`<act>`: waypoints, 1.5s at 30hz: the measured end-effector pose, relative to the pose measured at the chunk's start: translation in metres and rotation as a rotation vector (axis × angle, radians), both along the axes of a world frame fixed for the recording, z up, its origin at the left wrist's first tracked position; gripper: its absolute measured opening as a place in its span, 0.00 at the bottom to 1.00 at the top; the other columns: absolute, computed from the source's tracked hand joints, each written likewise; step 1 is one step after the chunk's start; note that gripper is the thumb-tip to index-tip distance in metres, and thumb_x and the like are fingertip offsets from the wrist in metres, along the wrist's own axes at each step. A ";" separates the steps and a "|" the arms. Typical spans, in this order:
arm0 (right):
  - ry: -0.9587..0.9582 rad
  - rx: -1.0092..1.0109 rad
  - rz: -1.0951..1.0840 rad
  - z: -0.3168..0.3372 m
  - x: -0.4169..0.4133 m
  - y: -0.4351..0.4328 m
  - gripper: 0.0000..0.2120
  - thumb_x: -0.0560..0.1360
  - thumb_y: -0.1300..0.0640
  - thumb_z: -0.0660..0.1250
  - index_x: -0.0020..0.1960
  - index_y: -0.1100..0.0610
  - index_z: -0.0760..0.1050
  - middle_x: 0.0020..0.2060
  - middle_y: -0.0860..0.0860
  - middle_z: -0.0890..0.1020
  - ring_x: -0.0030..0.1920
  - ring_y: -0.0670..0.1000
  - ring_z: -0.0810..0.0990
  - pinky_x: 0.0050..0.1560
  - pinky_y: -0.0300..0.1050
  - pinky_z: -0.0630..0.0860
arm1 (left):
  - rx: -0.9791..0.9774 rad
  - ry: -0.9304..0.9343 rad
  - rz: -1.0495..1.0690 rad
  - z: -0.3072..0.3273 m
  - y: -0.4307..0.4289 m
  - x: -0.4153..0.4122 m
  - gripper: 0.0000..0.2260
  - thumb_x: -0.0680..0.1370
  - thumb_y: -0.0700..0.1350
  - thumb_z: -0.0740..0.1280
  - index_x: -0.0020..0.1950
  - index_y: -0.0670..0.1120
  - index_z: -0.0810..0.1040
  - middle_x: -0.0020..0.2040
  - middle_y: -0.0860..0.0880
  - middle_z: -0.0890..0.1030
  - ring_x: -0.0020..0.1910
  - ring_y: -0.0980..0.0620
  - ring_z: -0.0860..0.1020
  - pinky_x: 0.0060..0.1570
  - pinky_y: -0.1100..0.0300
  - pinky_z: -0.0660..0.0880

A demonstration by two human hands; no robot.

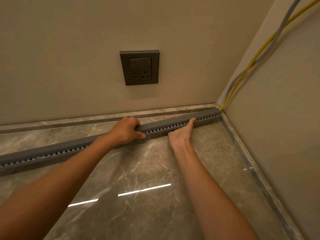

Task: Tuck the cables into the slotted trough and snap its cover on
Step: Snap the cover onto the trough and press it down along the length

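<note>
A long grey slotted trough (52, 153) lies on the marble floor along the wall, running from the left edge to the room corner, with its grey cover (204, 113) on top. My left hand (125, 131) grips over the cover near the middle, fingers curled on the far side, thumb at the front. My right hand (181, 134) is palm up with the thumb against the slotted front and fingertips showing behind the trough. A yellow cable (251, 64) and a grey cable (265, 54) come down the right wall and enter the trough's end at the corner.
A dark wall socket with a switch (140, 67) sits on the beige wall above the trough. A marble skirting strip (86, 119) runs along the wall base. The right wall (277, 135) closes in the corner. Glossy marble floor (138, 187) spreads toward me.
</note>
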State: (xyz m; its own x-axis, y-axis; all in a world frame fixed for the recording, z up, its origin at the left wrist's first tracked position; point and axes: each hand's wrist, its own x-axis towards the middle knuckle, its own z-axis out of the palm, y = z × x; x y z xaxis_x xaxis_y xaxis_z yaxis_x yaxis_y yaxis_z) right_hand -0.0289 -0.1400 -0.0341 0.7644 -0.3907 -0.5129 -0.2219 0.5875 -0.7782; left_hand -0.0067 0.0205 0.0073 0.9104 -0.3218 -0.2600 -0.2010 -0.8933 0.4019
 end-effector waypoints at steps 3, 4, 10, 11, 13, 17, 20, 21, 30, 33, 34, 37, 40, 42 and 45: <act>-0.005 0.203 0.215 0.006 -0.005 0.020 0.28 0.79 0.51 0.59 0.73 0.60 0.54 0.72 0.63 0.62 0.72 0.63 0.63 0.71 0.58 0.63 | 0.009 -0.078 0.041 -0.005 -0.002 0.001 0.13 0.73 0.48 0.69 0.51 0.40 0.78 0.47 0.41 0.78 0.51 0.41 0.77 0.43 0.56 0.68; 0.023 0.199 0.286 0.007 -0.006 0.024 0.25 0.79 0.55 0.60 0.72 0.63 0.58 0.70 0.65 0.66 0.69 0.64 0.68 0.67 0.56 0.68 | 0.018 -0.113 0.045 -0.006 -0.003 0.001 0.13 0.74 0.48 0.68 0.52 0.40 0.77 0.51 0.40 0.79 0.52 0.41 0.77 0.45 0.54 0.69; 0.081 0.127 0.256 0.018 0.003 0.030 0.19 0.78 0.65 0.60 0.68 0.69 0.63 0.63 0.69 0.73 0.62 0.67 0.74 0.54 0.53 0.74 | -0.020 -0.229 0.029 -0.018 -0.006 -0.006 0.14 0.76 0.46 0.66 0.58 0.40 0.74 0.58 0.40 0.77 0.57 0.41 0.75 0.53 0.52 0.71; 0.094 0.125 0.242 0.019 0.005 0.031 0.20 0.78 0.66 0.59 0.69 0.69 0.61 0.63 0.69 0.72 0.62 0.67 0.74 0.53 0.53 0.74 | -0.017 -0.227 0.030 -0.019 -0.002 -0.007 0.15 0.76 0.46 0.66 0.59 0.40 0.74 0.59 0.40 0.77 0.58 0.41 0.75 0.53 0.52 0.71; 0.124 0.083 0.225 0.022 0.006 0.033 0.21 0.78 0.67 0.59 0.70 0.67 0.59 0.62 0.68 0.72 0.61 0.67 0.75 0.52 0.54 0.75 | 0.010 -0.226 0.064 -0.019 0.012 -0.010 0.15 0.75 0.47 0.66 0.58 0.40 0.74 0.58 0.41 0.77 0.57 0.41 0.75 0.53 0.51 0.71; 0.194 -0.040 0.214 0.025 0.004 0.033 0.18 0.78 0.65 0.61 0.66 0.68 0.65 0.52 0.67 0.79 0.55 0.64 0.80 0.50 0.48 0.79 | 0.099 -0.265 0.201 -0.021 0.050 -0.022 0.15 0.74 0.50 0.68 0.54 0.40 0.76 0.54 0.41 0.78 0.53 0.42 0.76 0.51 0.51 0.71; 0.294 -0.195 0.251 0.025 0.000 0.034 0.10 0.78 0.61 0.62 0.49 0.69 0.74 0.45 0.67 0.81 0.42 0.61 0.84 0.42 0.49 0.81 | 0.073 -0.268 0.221 -0.023 0.060 -0.028 0.14 0.75 0.47 0.68 0.55 0.39 0.76 0.54 0.40 0.77 0.53 0.41 0.75 0.53 0.50 0.71; 0.314 -0.295 0.284 0.025 -0.001 0.036 0.12 0.78 0.59 0.62 0.41 0.67 0.74 0.39 0.64 0.81 0.35 0.58 0.82 0.38 0.48 0.80 | 0.068 -0.272 0.212 -0.024 0.060 -0.030 0.13 0.75 0.46 0.68 0.55 0.39 0.76 0.54 0.40 0.77 0.54 0.40 0.75 0.54 0.50 0.71; -0.028 -1.384 0.706 0.032 0.001 0.074 0.12 0.74 0.65 0.63 0.56 0.58 0.76 0.58 0.56 0.76 0.61 0.55 0.72 0.59 0.46 0.70 | 0.091 -0.276 0.152 -0.028 0.069 -0.033 0.15 0.75 0.44 0.66 0.59 0.38 0.73 0.59 0.39 0.76 0.58 0.40 0.73 0.58 0.50 0.69; -0.067 -1.548 0.902 0.036 -0.003 0.088 0.18 0.74 0.64 0.63 0.63 0.56 0.74 0.63 0.54 0.73 0.66 0.56 0.68 0.67 0.49 0.66 | 0.112 -0.262 0.175 -0.024 0.087 -0.038 0.18 0.75 0.42 0.67 0.62 0.39 0.70 0.62 0.40 0.74 0.60 0.39 0.73 0.60 0.49 0.69; -0.073 -1.572 0.940 0.037 -0.004 0.096 0.17 0.75 0.64 0.62 0.63 0.56 0.74 0.63 0.55 0.74 0.66 0.56 0.68 0.68 0.51 0.65 | 0.127 -0.257 0.188 -0.023 0.097 -0.040 0.18 0.75 0.43 0.67 0.62 0.39 0.70 0.61 0.40 0.74 0.60 0.39 0.73 0.59 0.49 0.69; -0.103 -1.633 1.001 0.039 -0.014 0.127 0.16 0.75 0.66 0.60 0.61 0.57 0.76 0.60 0.56 0.77 0.63 0.58 0.71 0.68 0.54 0.65 | 0.173 -0.242 0.224 -0.019 0.140 -0.049 0.15 0.75 0.45 0.67 0.58 0.39 0.71 0.59 0.40 0.75 0.57 0.40 0.74 0.57 0.50 0.70; -0.130 -1.676 1.025 0.036 -0.021 0.169 0.16 0.75 0.67 0.59 0.59 0.57 0.76 0.59 0.56 0.78 0.62 0.58 0.73 0.67 0.54 0.65 | 0.206 -0.235 0.246 -0.015 0.188 -0.061 0.14 0.75 0.46 0.67 0.57 0.40 0.71 0.58 0.40 0.75 0.56 0.41 0.74 0.55 0.50 0.69; -0.140 -1.704 1.031 0.035 -0.024 0.190 0.15 0.75 0.66 0.59 0.59 0.56 0.75 0.58 0.56 0.78 0.61 0.58 0.73 0.66 0.54 0.64 | 0.219 -0.247 0.248 -0.015 0.209 -0.066 0.14 0.75 0.45 0.66 0.57 0.40 0.72 0.58 0.40 0.75 0.57 0.40 0.74 0.55 0.51 0.69; -0.152 -1.719 1.045 0.034 -0.030 0.235 0.15 0.76 0.65 0.59 0.60 0.56 0.74 0.59 0.55 0.78 0.61 0.57 0.73 0.67 0.54 0.63 | 0.238 -0.248 0.248 -0.013 0.252 -0.075 0.13 0.76 0.45 0.66 0.57 0.40 0.72 0.58 0.41 0.75 0.56 0.41 0.74 0.55 0.51 0.69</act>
State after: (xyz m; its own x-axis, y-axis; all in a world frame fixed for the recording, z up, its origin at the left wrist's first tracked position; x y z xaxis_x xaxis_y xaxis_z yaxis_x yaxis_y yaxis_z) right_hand -0.0588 0.0948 0.0003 0.9702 0.2272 -0.0843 0.1893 -0.9276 -0.3221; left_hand -0.0821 0.2727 -0.0056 0.9971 -0.0421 -0.0637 -0.0325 -0.9889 0.1453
